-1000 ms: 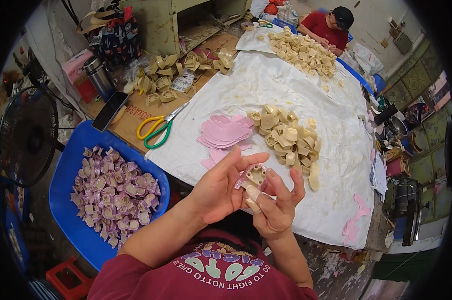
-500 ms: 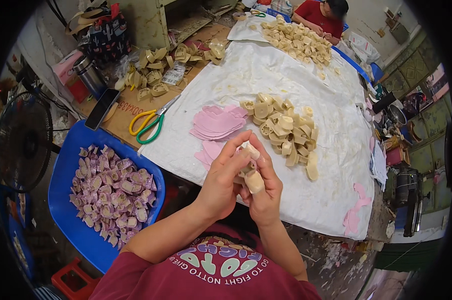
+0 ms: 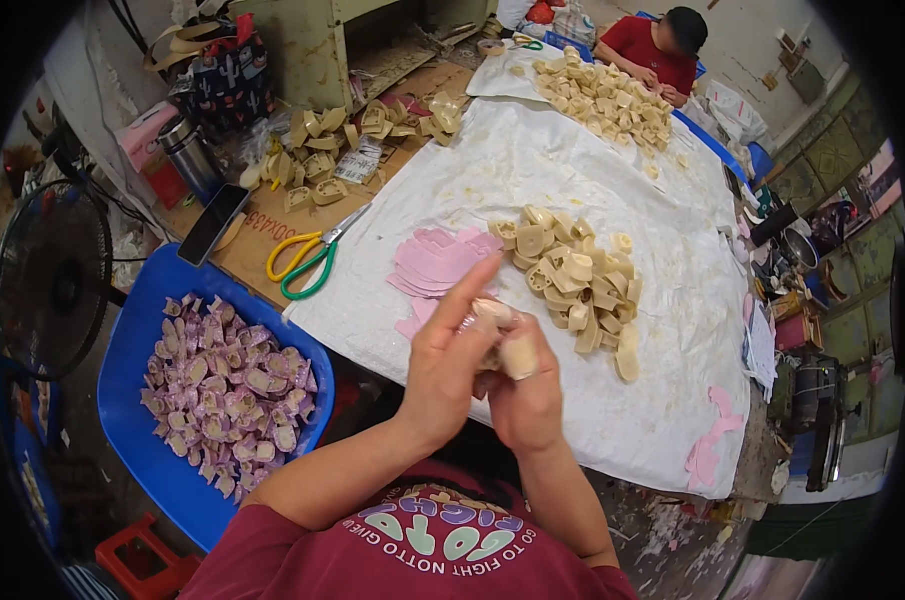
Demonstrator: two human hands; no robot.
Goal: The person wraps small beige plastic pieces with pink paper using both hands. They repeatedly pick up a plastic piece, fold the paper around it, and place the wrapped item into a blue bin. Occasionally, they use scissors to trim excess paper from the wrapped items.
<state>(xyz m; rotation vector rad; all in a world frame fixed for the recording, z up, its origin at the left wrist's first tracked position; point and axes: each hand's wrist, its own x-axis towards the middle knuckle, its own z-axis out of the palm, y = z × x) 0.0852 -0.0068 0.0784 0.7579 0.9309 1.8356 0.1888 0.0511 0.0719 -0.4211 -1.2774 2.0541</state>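
Observation:
My left hand (image 3: 450, 360) and my right hand (image 3: 525, 395) are pressed together over the table's near edge, both closed around a small cream-coloured moulded piece (image 3: 517, 352). My left forefinger sticks out toward a stack of pink cut-out sheets (image 3: 434, 262). Just beyond my hands lies a heap of cream moulded pieces (image 3: 572, 280) on a white cloth (image 3: 532, 180). Most of the held piece is hidden by my fingers.
A blue tub (image 3: 142, 420) at my left holds several purple-wrapped pieces (image 3: 227, 385). Yellow-and-green scissors (image 3: 307, 255), a dark phone (image 3: 212, 223) and more cream pieces (image 3: 322, 140) lie on cardboard. Another person in red (image 3: 652, 50) sits at the far end by another heap (image 3: 602, 95).
My hands have closed together around the cream piece and risen toward the camera; one second ago the piece was more exposed between my fingers. The view has tilted slightly.

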